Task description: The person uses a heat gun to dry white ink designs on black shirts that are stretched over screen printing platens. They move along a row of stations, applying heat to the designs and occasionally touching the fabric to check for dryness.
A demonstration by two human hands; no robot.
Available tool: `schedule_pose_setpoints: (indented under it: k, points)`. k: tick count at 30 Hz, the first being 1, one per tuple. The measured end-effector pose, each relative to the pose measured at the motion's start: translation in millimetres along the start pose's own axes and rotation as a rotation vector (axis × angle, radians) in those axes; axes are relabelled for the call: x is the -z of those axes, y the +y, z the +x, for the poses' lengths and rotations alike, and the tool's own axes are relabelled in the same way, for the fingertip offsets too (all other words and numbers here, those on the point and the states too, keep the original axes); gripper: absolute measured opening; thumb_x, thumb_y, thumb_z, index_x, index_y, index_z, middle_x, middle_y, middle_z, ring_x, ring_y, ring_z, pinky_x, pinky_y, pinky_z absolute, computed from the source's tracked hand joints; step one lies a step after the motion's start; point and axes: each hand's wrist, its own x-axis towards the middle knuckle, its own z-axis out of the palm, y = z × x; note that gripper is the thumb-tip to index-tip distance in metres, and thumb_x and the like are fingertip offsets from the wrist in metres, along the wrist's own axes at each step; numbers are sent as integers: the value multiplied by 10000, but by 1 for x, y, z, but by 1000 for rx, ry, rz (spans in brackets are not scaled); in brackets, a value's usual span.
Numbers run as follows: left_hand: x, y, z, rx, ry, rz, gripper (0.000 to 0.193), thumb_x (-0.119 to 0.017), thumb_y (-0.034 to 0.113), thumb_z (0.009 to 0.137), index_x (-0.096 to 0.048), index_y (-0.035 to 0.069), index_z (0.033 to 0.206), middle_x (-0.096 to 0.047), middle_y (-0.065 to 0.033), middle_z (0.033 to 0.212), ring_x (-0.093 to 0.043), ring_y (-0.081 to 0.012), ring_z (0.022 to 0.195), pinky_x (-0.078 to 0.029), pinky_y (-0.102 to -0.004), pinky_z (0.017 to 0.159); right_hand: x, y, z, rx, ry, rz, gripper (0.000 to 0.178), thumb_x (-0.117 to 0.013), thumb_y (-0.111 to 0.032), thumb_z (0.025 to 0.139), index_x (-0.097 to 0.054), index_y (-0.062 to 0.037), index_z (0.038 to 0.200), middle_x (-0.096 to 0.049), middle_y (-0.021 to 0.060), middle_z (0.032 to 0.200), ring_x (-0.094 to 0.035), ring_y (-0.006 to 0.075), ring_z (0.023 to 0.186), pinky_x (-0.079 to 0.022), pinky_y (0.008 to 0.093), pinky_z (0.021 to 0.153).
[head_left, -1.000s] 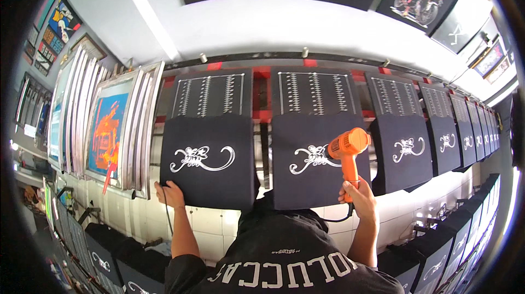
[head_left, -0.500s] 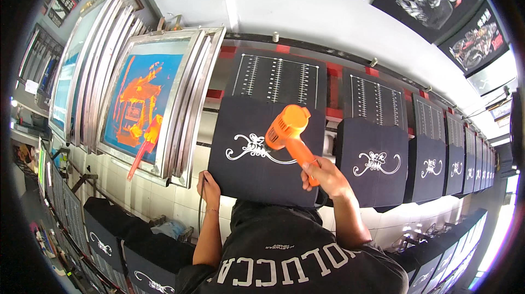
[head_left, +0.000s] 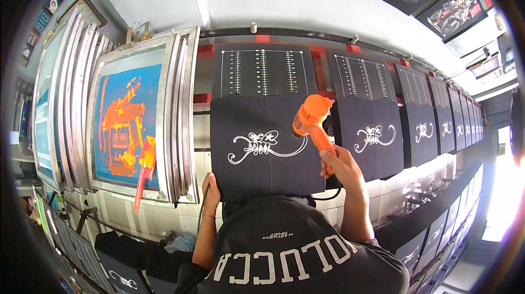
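My right hand (head_left: 342, 167) is wrapped round the handle of an orange heat gun (head_left: 316, 112). Its dark nozzle faces down and left, over the right end of a white scroll print (head_left: 262, 145). That print lies on black fabric (head_left: 240, 176) stretched over a flat board in front of me. At the board's lower left edge, my left hand (head_left: 213, 189) is closed round a thin dark cord (head_left: 202, 207). How the fingertips sit on the cord is partly hidden. More cord shows below my right hand.
Framed printing screens (head_left: 180, 113) lean in a stack on the left, the nearest smeared orange and bearing a red-handled squeegee (head_left: 145, 171). Rightward runs a row of black printed boards (head_left: 372, 149) along a rail (head_left: 229, 32). Another row of printed boards (head_left: 123, 275) stands behind me.
The heat gun has moved right along the print, from its middle to its right end, in my right hand. My left hand stays by the board's left edge. The view has shifted too.
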Motion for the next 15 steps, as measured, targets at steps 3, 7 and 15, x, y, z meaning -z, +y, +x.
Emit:
schedule_pose_setpoints:
  k: [3,7,15]
  points:
    - [-1,6,17,-11,-12,-37,489,-312,370,1038,-551,-37,909,-595,-170,849,-555,-255,804,-437,-362,773,-7,2,-1,11,-21,-2,269,-606,-263,932,-563,2,927,-541,4,676,-557,89,577,-461,242,536]
    - [-5,20,34,-49,-22,-35,473,-320,348,1046,-552,-38,901,-596,-166,835,-556,-252,793,-439,-361,763,-8,3,-2,-27,22,-5,266,-606,-254,931,-568,9,937,-547,10,685,-557,93,573,-465,243,533]
    - [-8,17,40,-58,-5,-30,462,-330,332,1050,-548,-40,882,-590,-164,794,-549,-262,745,-441,-376,724,-16,3,-2,-22,80,-17,251,-606,-237,925,-577,12,919,-541,7,675,-550,87,563,-466,245,531]
